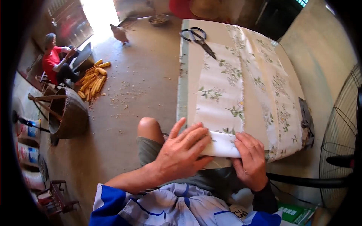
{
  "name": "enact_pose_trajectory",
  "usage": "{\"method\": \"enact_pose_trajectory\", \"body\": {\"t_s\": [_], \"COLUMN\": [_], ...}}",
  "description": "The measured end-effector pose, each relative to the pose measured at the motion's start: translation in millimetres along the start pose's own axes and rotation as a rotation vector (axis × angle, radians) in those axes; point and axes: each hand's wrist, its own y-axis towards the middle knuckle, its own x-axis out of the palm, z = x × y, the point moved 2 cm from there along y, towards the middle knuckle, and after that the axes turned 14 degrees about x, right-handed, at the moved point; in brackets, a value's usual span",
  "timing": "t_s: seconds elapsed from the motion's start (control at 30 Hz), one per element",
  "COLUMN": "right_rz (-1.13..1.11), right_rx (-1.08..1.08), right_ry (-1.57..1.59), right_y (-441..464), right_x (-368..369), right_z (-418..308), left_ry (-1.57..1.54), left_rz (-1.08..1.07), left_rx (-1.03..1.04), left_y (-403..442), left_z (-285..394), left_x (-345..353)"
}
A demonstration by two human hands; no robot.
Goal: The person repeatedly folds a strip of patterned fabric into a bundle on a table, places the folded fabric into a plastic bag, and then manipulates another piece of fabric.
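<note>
A strip of white floral cloth (220,90) lies along the cardboard-coloured board (190,83), its near end folded over into a white band (223,144). My left hand (183,150) rests flat on the left end of that fold, fingers spread. At the fold's right end, my right hand (249,160) pinches the cloth between thumb and fingers. Black-handled scissors (198,39) lie at the board's far left corner, blades touching the cloth. More floral cloth (279,86) covers the right part of the board.
Left, a seated person in red (52,64) is beside corn cobs (93,81) and a large basket (71,113). A hen (119,34) stands near a bowl (158,20). A fan (337,139) is at the right, a small wooden chair (56,197) lower left.
</note>
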Motion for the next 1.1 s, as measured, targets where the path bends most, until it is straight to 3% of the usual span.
{"method": "enact_pose_trajectory", "body": {"t_s": [0.63, 1.1], "right_rz": [0.205, 0.263], "right_rx": [0.187, 0.459], "right_ry": [0.146, 0.198], "right_y": [11, 20], "right_x": [9, 25], "right_z": [9, 5], "left_ry": [0.043, 0.142], "left_rz": [0.103, 0.203], "left_rx": [0.056, -0.117], "left_y": [14, 25], "left_z": [-27, -37], "left_x": [-9, 1]}}
